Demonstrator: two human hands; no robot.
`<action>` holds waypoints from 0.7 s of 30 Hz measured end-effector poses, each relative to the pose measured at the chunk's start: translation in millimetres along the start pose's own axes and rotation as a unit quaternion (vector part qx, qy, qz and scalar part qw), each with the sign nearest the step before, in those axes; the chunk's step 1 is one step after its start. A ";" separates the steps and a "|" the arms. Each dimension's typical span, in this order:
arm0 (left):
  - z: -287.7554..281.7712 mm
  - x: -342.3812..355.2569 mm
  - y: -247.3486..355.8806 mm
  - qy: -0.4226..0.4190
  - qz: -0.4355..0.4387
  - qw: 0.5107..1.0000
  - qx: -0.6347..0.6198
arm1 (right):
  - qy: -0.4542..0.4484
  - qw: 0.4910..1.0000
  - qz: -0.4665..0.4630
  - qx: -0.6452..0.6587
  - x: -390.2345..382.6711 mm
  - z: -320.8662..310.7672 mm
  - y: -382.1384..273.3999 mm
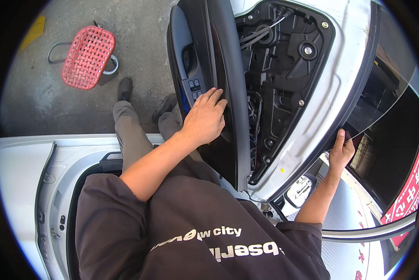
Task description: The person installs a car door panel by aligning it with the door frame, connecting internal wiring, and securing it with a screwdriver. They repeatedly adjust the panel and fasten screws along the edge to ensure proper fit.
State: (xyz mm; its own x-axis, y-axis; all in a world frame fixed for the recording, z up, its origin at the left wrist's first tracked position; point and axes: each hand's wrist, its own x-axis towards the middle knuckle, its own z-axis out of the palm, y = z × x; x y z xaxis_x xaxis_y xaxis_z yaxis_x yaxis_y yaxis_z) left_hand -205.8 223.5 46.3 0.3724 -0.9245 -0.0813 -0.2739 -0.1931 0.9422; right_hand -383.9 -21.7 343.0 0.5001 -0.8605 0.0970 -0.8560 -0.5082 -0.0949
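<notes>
A black door trim panel (225,42) stands tilted off the inner side of a white car door (344,51), leaving a gap between them. My left hand (204,116) rests on the panel, just beside the window switches (195,86), with its fingers stretched out. Over at the window, my right hand (342,151) grips the partly raised window glass (377,100) near its front corner, thumb on the near side. Its other fingers are mostly hidden. Inside the door, a black inner carrier plate (284,70) shows bolts, and grey cables (260,35) run toward the trim panel.
A red woven stool (89,57) with metal legs stands on the concrete floor (144,42) at the far left. The white car body (20,172) and door opening lie near left. A side mirror (299,191) sits below my right hand. A red banner (405,196) hangs at right.
</notes>
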 end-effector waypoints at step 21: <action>-213.7 303.3 386.9 -0.091 0.389 0.735 0.548 | 0.087 0.995 -0.039 0.028 -3.7 23.3 -14.7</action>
State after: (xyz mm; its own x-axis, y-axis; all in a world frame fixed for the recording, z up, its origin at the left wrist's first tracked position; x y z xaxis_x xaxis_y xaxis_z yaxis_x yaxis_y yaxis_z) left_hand -9.4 -61.4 455.7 -0.3734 -0.9042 0.2072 -0.9276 0.3616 -0.0937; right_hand -370.1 -11.9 321.0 0.5298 -0.8023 0.2750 -0.8050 -0.5778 -0.1349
